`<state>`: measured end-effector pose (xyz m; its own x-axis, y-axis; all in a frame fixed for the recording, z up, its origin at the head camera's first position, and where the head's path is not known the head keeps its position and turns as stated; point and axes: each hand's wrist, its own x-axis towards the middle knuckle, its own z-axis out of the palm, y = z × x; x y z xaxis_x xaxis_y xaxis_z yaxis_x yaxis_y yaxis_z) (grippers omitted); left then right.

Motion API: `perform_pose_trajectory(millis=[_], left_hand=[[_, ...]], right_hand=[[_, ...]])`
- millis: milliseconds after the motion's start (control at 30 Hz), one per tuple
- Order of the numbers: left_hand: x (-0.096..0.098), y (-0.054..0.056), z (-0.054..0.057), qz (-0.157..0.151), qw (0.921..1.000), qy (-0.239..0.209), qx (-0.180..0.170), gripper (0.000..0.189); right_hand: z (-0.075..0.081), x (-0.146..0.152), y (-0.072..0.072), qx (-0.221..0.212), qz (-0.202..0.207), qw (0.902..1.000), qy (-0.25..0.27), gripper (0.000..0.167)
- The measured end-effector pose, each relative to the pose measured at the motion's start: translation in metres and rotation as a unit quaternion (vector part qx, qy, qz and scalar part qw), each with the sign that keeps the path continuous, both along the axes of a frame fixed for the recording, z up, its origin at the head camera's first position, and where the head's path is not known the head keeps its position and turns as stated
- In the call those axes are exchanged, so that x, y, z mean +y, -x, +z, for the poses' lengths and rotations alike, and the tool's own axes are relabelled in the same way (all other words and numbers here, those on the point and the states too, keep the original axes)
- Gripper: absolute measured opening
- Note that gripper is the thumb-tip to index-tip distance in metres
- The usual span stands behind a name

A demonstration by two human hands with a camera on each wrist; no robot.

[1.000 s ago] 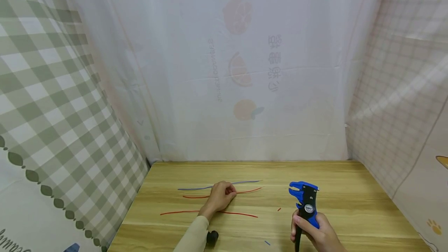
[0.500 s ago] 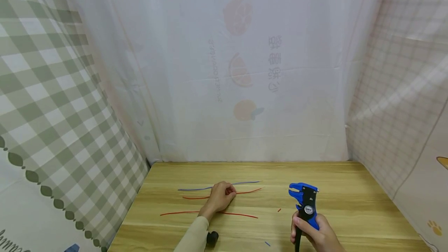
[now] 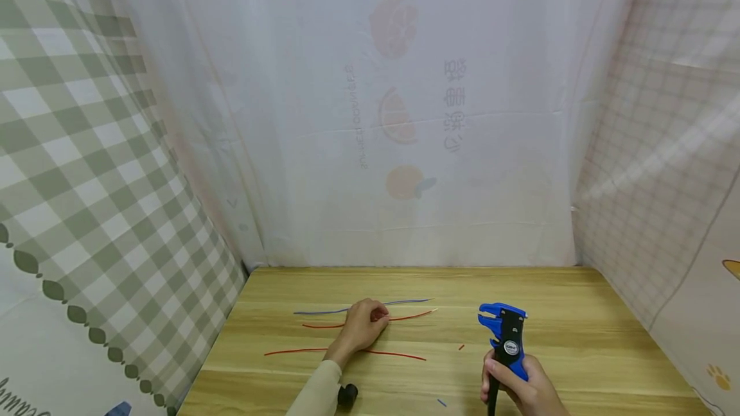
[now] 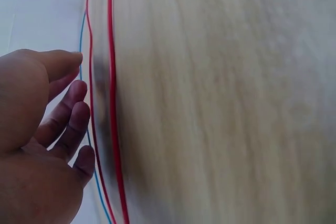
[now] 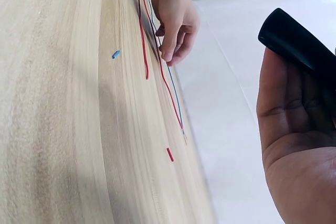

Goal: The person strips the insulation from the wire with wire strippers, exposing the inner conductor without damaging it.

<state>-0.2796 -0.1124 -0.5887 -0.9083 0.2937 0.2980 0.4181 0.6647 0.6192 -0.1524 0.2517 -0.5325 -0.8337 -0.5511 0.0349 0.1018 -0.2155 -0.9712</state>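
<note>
My right hand grips the handles of a blue and black wire stripper, held upright at the right, its jaws apart. Only a black handle end shows in the right wrist view. My left hand hovers at the wires with fingers loosely bent. In the left wrist view nothing shows between that hand's fingers. The middle red wire passes just beyond the fingertips, its right end bare. Behind it lies a blue wire; nearer the front lies another red wire, partly hidden by the forearm.
A short red offcut lies left of the stripper, and a blue offcut lies nearer the front. The wooden table ends at a pale curtain behind, with checked cloth at the left.
The right end of the middle red wire has shifted slightly right, and its bare tip shows more clearly. My left wrist has moved a little left. The right hand has barely moved.
</note>
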Motion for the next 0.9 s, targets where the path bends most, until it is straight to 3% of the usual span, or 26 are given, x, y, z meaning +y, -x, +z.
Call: perform_pose_trajectory(millis=[333, 567, 900], left_hand=[[-0.005, -0.011, 0.011, 0.007, 0.9999, 0.0, -0.013, 0.012], [-0.013, -0.02, 0.014, 0.004, 0.9996, 0.025, 0.01, 0.012], [-0.023, -0.03, 0.02, -0.009, 0.9995, 0.028, 0.011, 0.012]], right_hand=[[-0.004, 0.003, 0.001, 0.005, -0.003, 1.0, -0.007, 0.028], [-0.005, 0.005, 0.002, 0.011, -0.022, 0.9995, -0.021, 0.027], [-0.008, 0.003, 0.007, 0.023, -0.016, 0.9996, -0.001, 0.029]])
